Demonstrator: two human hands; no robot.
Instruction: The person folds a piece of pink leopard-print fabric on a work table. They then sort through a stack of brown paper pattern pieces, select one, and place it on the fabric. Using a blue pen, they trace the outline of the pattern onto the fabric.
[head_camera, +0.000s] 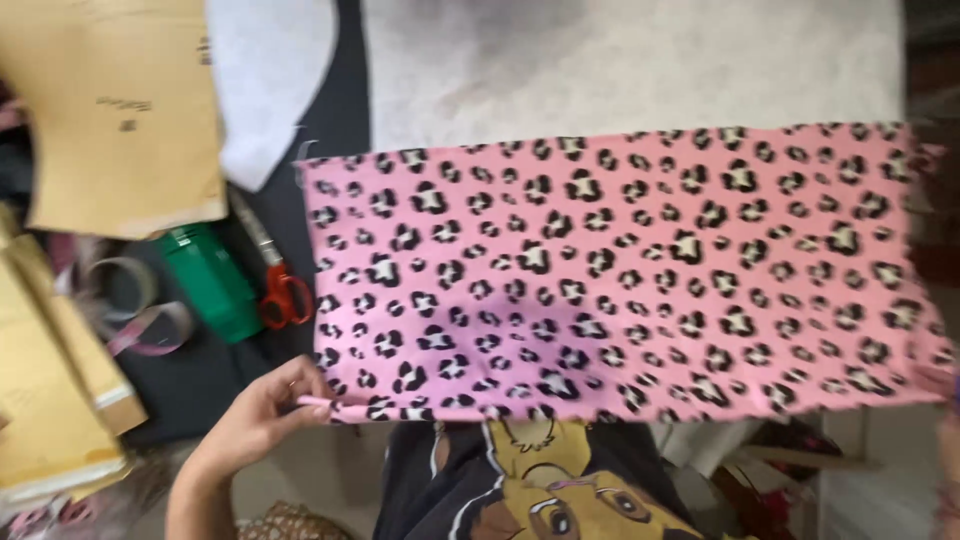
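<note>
Pink leopard-print fabric (620, 275) spread flat across the middle and right of the frame, reaching from left of centre almost to the right edge, its near edge along the lower part of the picture. Left hand (270, 405) at the lower left corner of that fabric, fingers pinched shut on the rolled near edge, forearm running down to the bottom of the frame. Right hand (945, 385) barely in view at the far right edge, blurred beside the fabric's lower right corner; cannot tell whether open or closed.

Under the fabric's far side, a pale grey-white padded surface (640, 65) filling the upper centre and upper right. Just left of the fabric, red-handled scissors (280, 285) lying on a dark tabletop (200, 375), blades pointing toward the upper left. Beside the scissors, a green cylindrical object (212, 280), tilted. Further left, a loose ribbon or tape loop (140, 310). Tan paper envelopes (120, 110) in the upper left, more tan envelopes stacked at the lower left edge. White cloth (270, 80) between the upper envelopes and the padded surface. Cartoon lion print on a dark shirt (560, 490) at the bottom centre.
</note>
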